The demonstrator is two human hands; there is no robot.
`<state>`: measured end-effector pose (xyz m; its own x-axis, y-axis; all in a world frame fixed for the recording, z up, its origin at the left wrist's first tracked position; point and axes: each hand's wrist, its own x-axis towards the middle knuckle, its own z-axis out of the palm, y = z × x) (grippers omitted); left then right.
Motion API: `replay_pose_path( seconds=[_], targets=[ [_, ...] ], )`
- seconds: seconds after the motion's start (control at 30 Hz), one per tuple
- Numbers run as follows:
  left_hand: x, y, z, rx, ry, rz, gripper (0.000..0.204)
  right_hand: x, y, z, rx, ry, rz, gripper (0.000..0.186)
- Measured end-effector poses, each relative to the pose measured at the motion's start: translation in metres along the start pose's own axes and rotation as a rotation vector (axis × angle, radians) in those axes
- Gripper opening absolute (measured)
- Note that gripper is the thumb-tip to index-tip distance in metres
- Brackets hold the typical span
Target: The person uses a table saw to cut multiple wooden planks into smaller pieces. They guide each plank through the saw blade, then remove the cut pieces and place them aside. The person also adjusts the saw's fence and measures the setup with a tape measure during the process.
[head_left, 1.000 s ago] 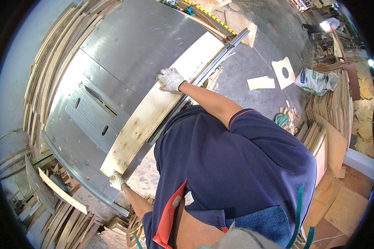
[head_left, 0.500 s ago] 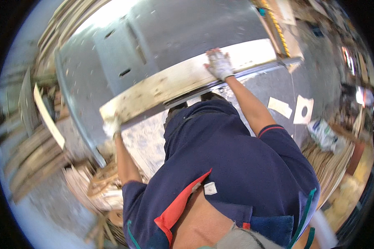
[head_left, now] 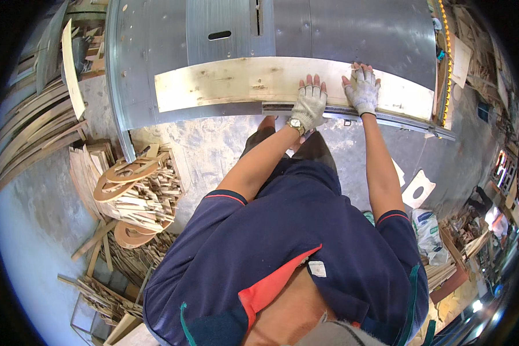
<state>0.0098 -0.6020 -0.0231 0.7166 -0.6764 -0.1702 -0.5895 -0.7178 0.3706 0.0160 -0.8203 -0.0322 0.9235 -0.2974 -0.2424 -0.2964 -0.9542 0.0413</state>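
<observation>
A long pale wooden board (head_left: 213, 85) lies flat along the near edge of a grey metal table (head_left: 352, 34). My left hand (head_left: 310, 106), in a fingerless grey glove with a watch at the wrist, presses on the board near its middle, fingers stretched forward. To the right of it, my right hand (head_left: 362, 89), gloved the same way, rests on the board with its fingers spread. Neither hand grips anything. A dark rail (head_left: 277, 108) runs along the table edge just below the board.
Slots (head_left: 219, 35) cut the table top. A yellow toothed strip (head_left: 446, 57) runs along its right side. Wood offcuts (head_left: 150, 199) with ring-shaped pieces are heaped on the floor at left. A pale sheet with a hole (head_left: 419, 189) and a white plastic bag (head_left: 428, 230) lie at right.
My left hand has left the board's left end and moved right to its middle. The right hand stays on the board. My view has turned, so the board now looks nearly level.
</observation>
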Motion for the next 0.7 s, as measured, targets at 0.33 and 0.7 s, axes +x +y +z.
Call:
replay_pose_path(
  seconds=[0.33,0.7],
  targets=[
    [0.002,0.000,0.011,0.148,-0.035,-0.001,0.112,0.010,-0.004,-0.012,-0.001,0.021,-0.040,0.078],
    [0.049,-0.020,-0.019,0.187,-0.065,-0.043,0.112,0.057,-0.007,-0.014,0.055,0.124,-0.069,0.078]
  ],
)
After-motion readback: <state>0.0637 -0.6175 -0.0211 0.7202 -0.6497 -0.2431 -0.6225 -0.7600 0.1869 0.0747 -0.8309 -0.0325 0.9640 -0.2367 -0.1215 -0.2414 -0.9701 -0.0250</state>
